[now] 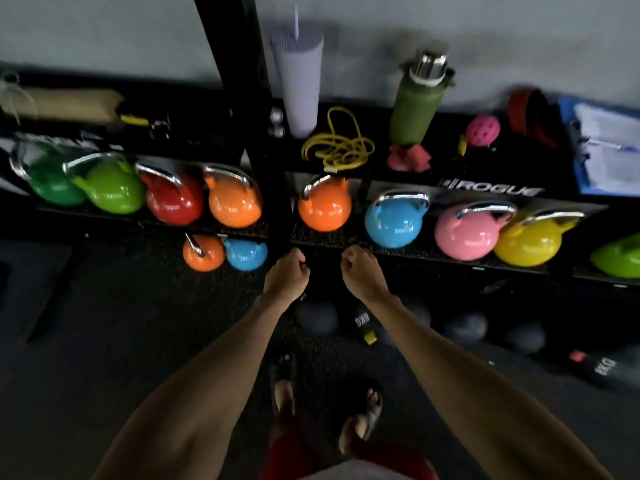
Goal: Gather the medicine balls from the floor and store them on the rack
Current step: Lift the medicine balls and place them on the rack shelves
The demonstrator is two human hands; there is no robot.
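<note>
Several dark medicine balls sit in the shadowed bottom level of the black rack (491,189). One plain ball (317,318) lies just below my hands, a ball marked 6KG (362,322) is beside it, and further grey balls (464,327) continue to the right. A ball marked 8KG (604,368) is at the far right, low down. My left hand (285,275) and my right hand (362,271) hover side by side in front of the kettlebell shelf edge, fingers loosely curled, holding nothing. The image is blurred.
Coloured kettlebells (325,206) line the middle shelf, with two small ones (225,258) lower left. On top stand a lilac tumbler (298,84), a green bottle (414,102), a yellow rope (337,147) and a clipboard (609,150). A black upright post (239,64) rises at centre. My sandalled feet (360,417) stand on dark rubber floor.
</note>
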